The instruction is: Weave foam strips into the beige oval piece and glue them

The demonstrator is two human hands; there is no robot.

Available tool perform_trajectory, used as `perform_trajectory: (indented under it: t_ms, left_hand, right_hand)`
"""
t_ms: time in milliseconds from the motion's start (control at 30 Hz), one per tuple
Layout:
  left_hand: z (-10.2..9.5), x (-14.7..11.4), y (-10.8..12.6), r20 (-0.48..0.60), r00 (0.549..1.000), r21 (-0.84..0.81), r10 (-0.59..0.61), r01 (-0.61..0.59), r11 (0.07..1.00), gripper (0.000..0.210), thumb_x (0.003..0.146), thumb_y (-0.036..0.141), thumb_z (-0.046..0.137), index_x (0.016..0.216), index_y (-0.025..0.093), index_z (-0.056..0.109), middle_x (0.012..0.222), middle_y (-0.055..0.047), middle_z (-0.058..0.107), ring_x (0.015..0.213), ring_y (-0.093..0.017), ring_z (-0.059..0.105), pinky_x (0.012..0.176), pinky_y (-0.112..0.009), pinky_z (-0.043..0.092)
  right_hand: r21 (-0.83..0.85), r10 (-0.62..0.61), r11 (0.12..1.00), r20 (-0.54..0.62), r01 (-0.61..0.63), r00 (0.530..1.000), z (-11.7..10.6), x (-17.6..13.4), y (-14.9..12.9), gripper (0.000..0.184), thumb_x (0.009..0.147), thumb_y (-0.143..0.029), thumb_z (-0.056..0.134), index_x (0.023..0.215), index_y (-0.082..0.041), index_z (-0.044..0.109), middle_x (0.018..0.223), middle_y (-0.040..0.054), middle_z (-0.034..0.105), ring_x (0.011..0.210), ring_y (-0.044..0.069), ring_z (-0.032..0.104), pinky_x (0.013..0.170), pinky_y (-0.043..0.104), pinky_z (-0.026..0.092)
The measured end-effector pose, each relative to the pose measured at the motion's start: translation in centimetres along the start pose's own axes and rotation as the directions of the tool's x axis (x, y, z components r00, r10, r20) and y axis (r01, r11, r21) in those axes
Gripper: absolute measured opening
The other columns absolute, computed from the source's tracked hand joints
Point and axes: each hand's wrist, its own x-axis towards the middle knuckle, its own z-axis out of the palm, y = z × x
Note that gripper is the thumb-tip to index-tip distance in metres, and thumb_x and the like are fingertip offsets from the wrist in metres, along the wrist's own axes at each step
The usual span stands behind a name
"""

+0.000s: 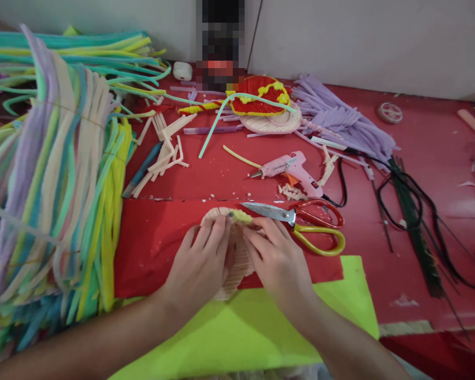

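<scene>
The cream piece (pixel 239 266), ribbed and rounded with a yellow bit (pixel 241 216) at its top edge, lies just left of the scissors (pixel 290 216). The left hand (pixel 200 258) and right hand (pixel 277 257) pinch that edge, fingertips close together, hiding part of it. Beyond the scissors lie a pink glue gun (pixel 287 166) and a red-and-yellow shape (pixel 257 86); far left of them, bundled stems (pixel 55 158); nearer than them, a lime sheet (pixel 229 338).

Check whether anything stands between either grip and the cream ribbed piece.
Nothing visible does: the left grip and right grip are both at the cream ribbed piece, close to the pale yellow piece at its upper edge. The scissors lie just beyond the right grip, not in between.
</scene>
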Motion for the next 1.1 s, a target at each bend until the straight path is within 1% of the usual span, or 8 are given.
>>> perform_trajectory:
  t_ms: [233,467,667,900,1000,1100]
  left_hand:
    - [0.15,-0.05,0.07,0.004,1.0,-0.011,-0.009,0.009,1.0,0.05,0.084,0.017,0.045,0.132,0.003,0.049,0.133,-0.016,0.053,0.114,-0.03,0.049,0.088,-0.041,0.043]
    - [0.3,-0.09,0.0,-0.004,1.0,-0.023,-0.01,0.01,1.0,0.05,0.084,0.018,0.043,0.132,0.003,0.048,0.132,-0.016,0.053,0.113,-0.03,0.049,0.088,-0.042,0.042]
    - [0.31,-0.08,-0.07,0.007,1.0,-0.031,-0.01,0.01,0.999,0.053,0.082,0.018,0.044,0.133,0.003,0.047,0.133,-0.016,0.051,0.116,-0.031,0.047,0.09,-0.042,0.042]
    - [0.13,0.0,-0.1,0.024,1.0,-0.033,-0.003,0.004,0.999,0.058,0.077,0.013,0.044,0.134,0.003,0.046,0.133,-0.015,0.052,0.115,-0.031,0.048,0.089,-0.042,0.042]
    - [0.19,-0.06,-0.07,0.022,1.0,-0.024,-0.003,0.004,1.0,0.057,0.078,0.011,0.043,0.134,0.003,0.046,0.134,-0.015,0.051,0.116,-0.03,0.047,0.089,-0.042,0.042]
    - [0.17,-0.12,-0.05,0.024,1.0,-0.027,-0.005,0.005,1.0,0.057,0.078,0.011,0.043,0.135,0.003,0.045,0.134,-0.016,0.051,0.116,-0.031,0.047,0.089,-0.042,0.042]
  right_hand:
    - [-0.016,0.0,1.0,0.008,0.0,1.0,0.21,-0.06,-0.09,0.021,0.089,-0.01,0.05,0.098,-0.016,0.068,0.094,0.0087,0.063,0.088,0.019,0.058,0.076,0.031,0.052]
    - [-0.04,-0.013,0.999,0.002,0.013,1.0,0.23,-0.07,-0.02,0.02,0.089,-0.011,0.05,0.096,-0.017,0.068,0.093,0.0082,0.063,0.087,0.019,0.058,0.076,0.031,0.052]
    - [-0.051,-0.018,0.999,0.001,0.018,1.0,0.2,-0.09,-0.04,0.02,0.088,-0.01,0.051,0.097,-0.015,0.069,0.093,0.0085,0.064,0.087,0.019,0.059,0.076,0.031,0.053]
    - [-0.057,-0.052,0.997,-0.06,0.049,0.997,-0.19,-0.37,0.25,0.022,0.088,-0.012,0.053,0.105,-0.014,0.067,0.098,0.0067,0.068,0.087,0.017,0.062,0.079,0.029,0.053]
    - [-0.067,-0.067,0.996,-0.035,0.065,0.997,-0.38,-0.39,0.12,0.022,0.089,-0.013,0.052,0.105,-0.014,0.067,0.099,0.0075,0.068,0.088,0.018,0.063,0.078,0.029,0.053]
    - [-0.049,-0.047,0.998,-0.018,0.046,0.999,-0.47,-0.36,-0.13,0.022,0.09,-0.014,0.05,0.103,-0.015,0.068,0.098,0.0082,0.067,0.088,0.018,0.062,0.077,0.03,0.054]
